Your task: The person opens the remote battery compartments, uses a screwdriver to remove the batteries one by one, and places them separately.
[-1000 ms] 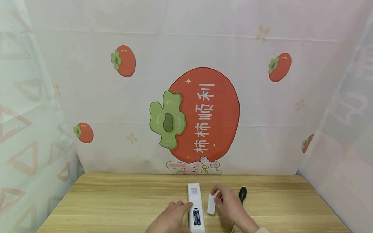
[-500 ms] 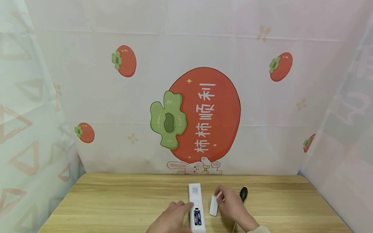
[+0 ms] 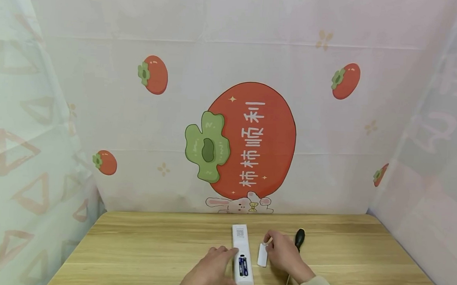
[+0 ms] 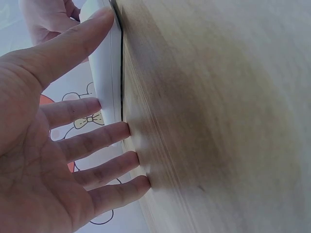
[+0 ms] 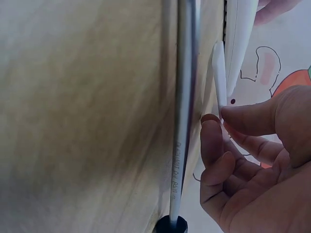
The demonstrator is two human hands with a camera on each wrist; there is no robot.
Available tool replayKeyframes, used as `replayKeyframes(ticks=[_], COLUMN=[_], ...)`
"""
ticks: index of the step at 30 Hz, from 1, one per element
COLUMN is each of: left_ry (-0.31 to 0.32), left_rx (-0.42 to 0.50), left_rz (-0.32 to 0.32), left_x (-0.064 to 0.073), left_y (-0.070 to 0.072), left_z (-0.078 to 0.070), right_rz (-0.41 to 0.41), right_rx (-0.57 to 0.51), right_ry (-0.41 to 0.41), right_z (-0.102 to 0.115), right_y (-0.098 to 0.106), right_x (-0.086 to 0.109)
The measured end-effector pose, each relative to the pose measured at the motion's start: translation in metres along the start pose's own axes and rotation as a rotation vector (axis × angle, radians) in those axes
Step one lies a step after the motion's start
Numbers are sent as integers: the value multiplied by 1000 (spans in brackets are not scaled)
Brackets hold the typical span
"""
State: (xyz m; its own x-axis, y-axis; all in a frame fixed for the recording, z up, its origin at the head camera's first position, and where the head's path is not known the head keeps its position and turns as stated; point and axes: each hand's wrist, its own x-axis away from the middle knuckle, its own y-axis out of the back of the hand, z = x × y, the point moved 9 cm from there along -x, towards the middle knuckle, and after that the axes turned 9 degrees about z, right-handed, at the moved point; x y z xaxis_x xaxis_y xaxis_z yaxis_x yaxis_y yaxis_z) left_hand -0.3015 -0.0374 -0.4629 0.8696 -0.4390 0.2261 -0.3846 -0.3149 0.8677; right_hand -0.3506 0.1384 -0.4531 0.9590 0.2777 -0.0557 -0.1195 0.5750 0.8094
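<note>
A white remote control lies back side up on the table, its battery compartment uncovered. Two dark blue batteries sit inside it. My left hand rests along the remote's left side, thumb by the near end and index fingertip at the edge; in the left wrist view its fingers are straight and spread. To the right of the remote, my right hand pinches the far end of a white battery cover between thumb and fingers. The right wrist view shows the cover edge-on, close over the table.
A screwdriver with a black handle lies right of the right hand; its metal shaft runs toward the near edge, partly under the forearm. Behind the wooden table hangs a white cloth printed with persimmons.
My right hand has moved the battery cover slightly nearer and to the right, beside the remote. My left hand and the remote keep their place.
</note>
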Motion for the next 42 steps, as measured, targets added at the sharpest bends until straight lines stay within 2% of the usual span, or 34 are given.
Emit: replayKeyframes(ticks=[12,28,42], left_ry=[-8,-7,-10], left_rx=[-7,-7,-26], left_rz=[-13,-17,-25], left_x=[3,3,3], left_y=[2,3,1], left_z=[-1,-2,-2], right_rz=[-6,-36,-61], right_rx=[19,53,30], right_ry=[-16,12,-48], right_z=[1,1,-2], right_y=[1,6,23], right_x=[1,2,8])
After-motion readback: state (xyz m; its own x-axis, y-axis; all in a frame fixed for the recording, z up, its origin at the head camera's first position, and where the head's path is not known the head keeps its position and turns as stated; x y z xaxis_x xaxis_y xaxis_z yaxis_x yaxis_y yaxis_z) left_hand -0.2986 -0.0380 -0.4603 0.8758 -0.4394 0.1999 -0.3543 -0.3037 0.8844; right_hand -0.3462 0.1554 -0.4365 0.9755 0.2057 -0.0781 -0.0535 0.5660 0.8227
